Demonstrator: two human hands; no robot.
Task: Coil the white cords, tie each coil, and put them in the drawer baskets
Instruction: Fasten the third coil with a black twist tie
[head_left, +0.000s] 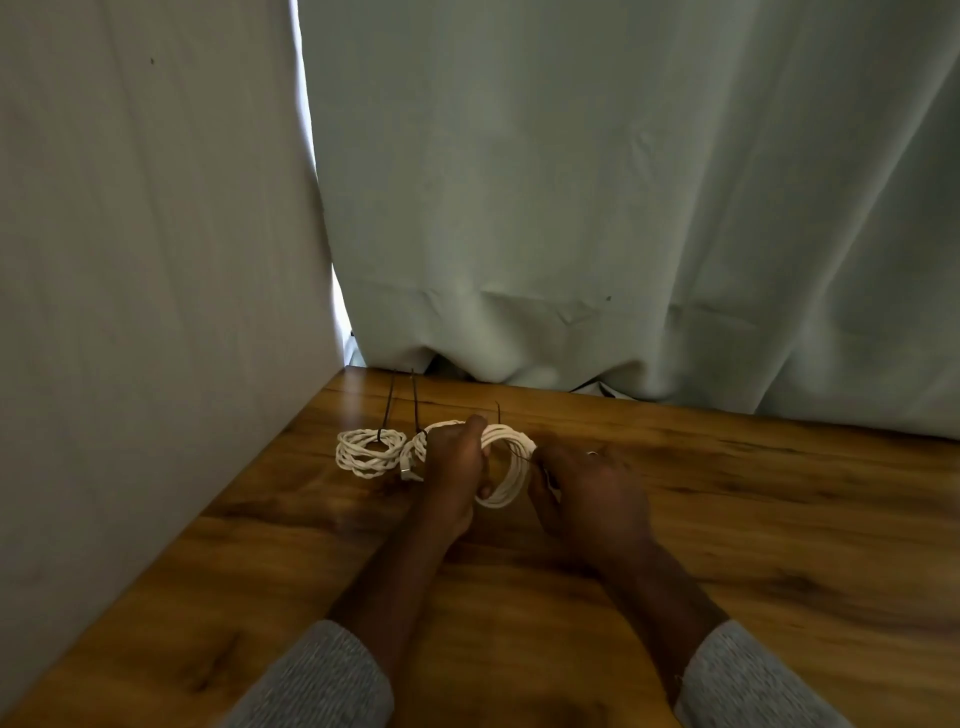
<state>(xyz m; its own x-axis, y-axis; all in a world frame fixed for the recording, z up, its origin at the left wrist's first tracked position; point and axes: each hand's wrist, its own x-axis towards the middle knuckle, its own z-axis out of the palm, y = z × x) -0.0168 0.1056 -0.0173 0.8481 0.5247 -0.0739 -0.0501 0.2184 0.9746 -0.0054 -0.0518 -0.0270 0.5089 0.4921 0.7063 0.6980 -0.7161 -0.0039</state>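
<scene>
Two hands meet over a white cord coil (506, 470) at the middle of a wooden table (727, 519). Left hand (457, 465) grips its left side; right hand (587, 493) pinches a dark tie (522, 457) at its right edge. A tied coil (369, 451) lies just left.

No legible text, label, brand, number or sign anywhere in frame: none on the curtain (597, 182), the wall panel (145, 234) at left, or the wooden table (727, 519).
</scene>
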